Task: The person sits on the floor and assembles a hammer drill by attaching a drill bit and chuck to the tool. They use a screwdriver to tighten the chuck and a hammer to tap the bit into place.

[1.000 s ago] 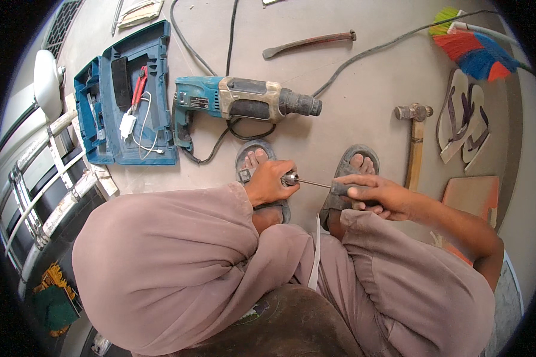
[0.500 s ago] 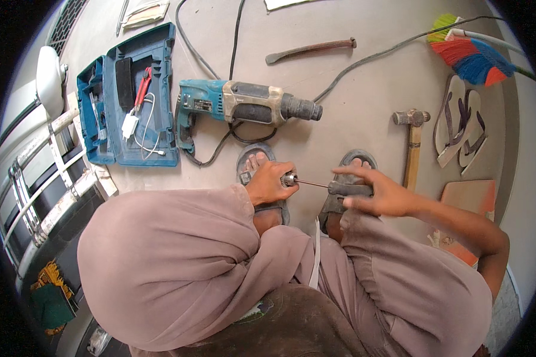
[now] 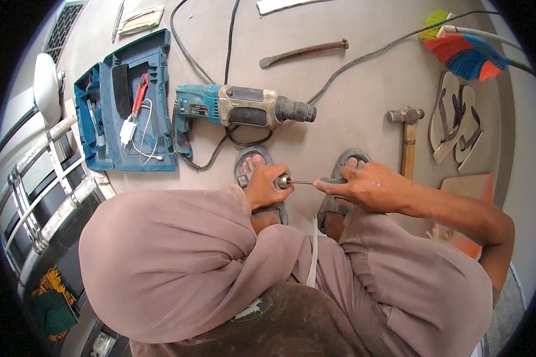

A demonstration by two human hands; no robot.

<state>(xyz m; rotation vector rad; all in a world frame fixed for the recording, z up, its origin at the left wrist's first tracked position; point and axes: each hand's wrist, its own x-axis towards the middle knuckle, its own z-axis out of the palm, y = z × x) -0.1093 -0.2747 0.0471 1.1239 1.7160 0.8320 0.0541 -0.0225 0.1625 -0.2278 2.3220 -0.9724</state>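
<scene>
The person squats on the concrete floor (image 3: 351, 119), both hands together between the knees. The left hand (image 3: 263, 189) is clamped around a small round metal drill chuck (image 3: 283, 181), and the right hand (image 3: 369, 185) pinches the far end of a thin steel drill bit (image 3: 302, 182) that runs level into the chuck's mouth. So the bit sits just above the sandalled feet, bridging the two hands.

To my eye, doing this well means keeping the bit dead straight along the chuck's axis, seated fully, with the left hand's grip firm so the chuck cannot roll while it is tightened; a tilted bit would wobble.

Just beyond the feet lies the teal and grey corded hammer drill (image 3: 238, 108), with the open blue plastic tool case (image 3: 128, 107) to its left and a wooden-handled hammer (image 3: 407, 140) to the right, apart from the hands.
</scene>
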